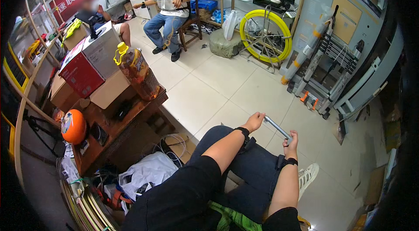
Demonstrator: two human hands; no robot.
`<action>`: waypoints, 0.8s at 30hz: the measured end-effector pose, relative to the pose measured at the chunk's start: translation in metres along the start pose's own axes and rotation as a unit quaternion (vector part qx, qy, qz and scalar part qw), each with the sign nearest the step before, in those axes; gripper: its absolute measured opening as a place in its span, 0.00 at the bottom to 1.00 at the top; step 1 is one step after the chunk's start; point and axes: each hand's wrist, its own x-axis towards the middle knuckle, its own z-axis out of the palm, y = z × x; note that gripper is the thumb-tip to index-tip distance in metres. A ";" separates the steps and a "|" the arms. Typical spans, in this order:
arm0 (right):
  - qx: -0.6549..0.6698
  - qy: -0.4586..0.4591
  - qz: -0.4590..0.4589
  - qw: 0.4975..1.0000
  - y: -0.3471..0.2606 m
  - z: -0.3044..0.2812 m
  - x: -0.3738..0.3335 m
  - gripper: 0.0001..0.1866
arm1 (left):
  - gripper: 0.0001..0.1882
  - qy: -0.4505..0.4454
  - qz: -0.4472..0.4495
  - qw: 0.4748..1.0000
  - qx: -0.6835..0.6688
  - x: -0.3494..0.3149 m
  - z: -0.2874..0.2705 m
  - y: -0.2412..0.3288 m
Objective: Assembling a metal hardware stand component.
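Note:
A slim silver-grey metal rod slants across the space above my knees, over the tiled floor. What kind of rod it is I cannot tell. My left hand pinches its upper left end. At the lower right end, my right hand has its fingers closed round the rod. Each wrist wears a black band. Below the hands are my legs in dark trousers, and a white shoe shows beyond the right wrist.
To the left stands a wooden table with boxes, a yellow-capped bottle and an orange helmet-like object. A person sits ahead, handling a thin cord. A yellow cable reel and telescopic ladder stand at right.

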 end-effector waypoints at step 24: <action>-0.027 -0.010 0.022 0.999 -0.004 0.017 -0.004 0.10 | 0.21 0.069 0.082 0.991 -0.076 0.001 -0.009 0.003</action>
